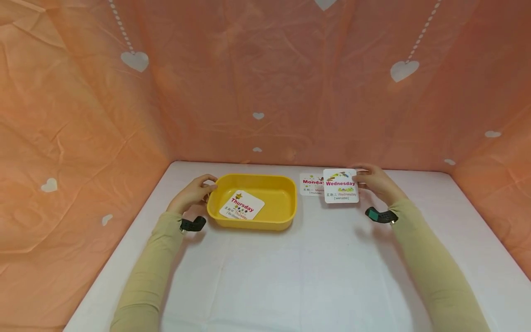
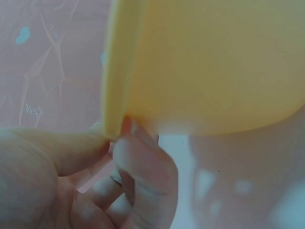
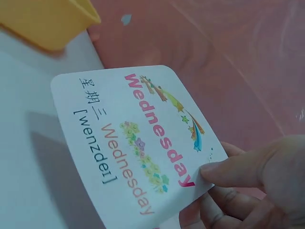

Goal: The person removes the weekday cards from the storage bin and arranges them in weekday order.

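A yellow tray stands on the table with a Thursday card lying in it. At the tray's left end, my left hand pinches the rim between thumb and fingers; the left wrist view shows this grip close up. My right hand holds a Wednesday card by its right edge, thumb on the printed face. That card is raised and tilted in the right wrist view. Behind it, a Monday card is partly covered.
The white table ends at an orange cloth wall printed with white hearts, which also rises on the left and right sides. A black band circles the right wrist, another the left.
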Action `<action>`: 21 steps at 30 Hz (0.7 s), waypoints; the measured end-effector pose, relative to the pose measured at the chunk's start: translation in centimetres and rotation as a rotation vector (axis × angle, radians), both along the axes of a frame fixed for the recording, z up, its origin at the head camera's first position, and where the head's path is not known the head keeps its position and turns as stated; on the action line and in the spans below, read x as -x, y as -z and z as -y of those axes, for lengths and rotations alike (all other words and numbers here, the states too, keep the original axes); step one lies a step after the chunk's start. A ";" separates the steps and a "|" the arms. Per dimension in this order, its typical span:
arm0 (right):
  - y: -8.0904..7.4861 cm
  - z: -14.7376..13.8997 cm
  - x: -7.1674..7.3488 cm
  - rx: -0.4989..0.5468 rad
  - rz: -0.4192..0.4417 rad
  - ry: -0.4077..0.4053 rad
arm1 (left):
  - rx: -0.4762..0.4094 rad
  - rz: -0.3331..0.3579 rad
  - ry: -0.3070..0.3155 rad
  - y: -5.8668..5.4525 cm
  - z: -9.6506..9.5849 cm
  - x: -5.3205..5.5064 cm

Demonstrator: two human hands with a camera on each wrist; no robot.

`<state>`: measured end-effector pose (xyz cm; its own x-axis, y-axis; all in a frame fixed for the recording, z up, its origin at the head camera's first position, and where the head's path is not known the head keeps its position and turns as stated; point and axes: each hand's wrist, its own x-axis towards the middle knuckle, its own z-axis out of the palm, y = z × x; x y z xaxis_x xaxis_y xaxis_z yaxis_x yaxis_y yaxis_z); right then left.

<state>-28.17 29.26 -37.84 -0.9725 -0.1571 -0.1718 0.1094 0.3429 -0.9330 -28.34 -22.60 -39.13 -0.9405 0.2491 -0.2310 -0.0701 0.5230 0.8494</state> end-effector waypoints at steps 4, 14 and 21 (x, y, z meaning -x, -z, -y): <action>0.5 -1.0 -0.4 -0.022 -0.013 0.001 | -0.001 -0.006 0.007 0.0 0.0 0.0; 0.6 -3.3 -1.1 -0.040 0.009 0.047 | -0.006 0.002 -0.004 -0.1 -0.2 -0.2; 0.8 -4.9 -1.5 -0.078 0.008 0.075 | 0.008 0.005 -0.012 0.0 -0.1 -0.1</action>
<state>-26.66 34.19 -38.68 -0.9796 -0.0704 -0.1885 0.1446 0.4048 -0.9029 -28.22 -22.46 -39.09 -0.9423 0.2362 -0.2375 -0.0805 0.5285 0.8451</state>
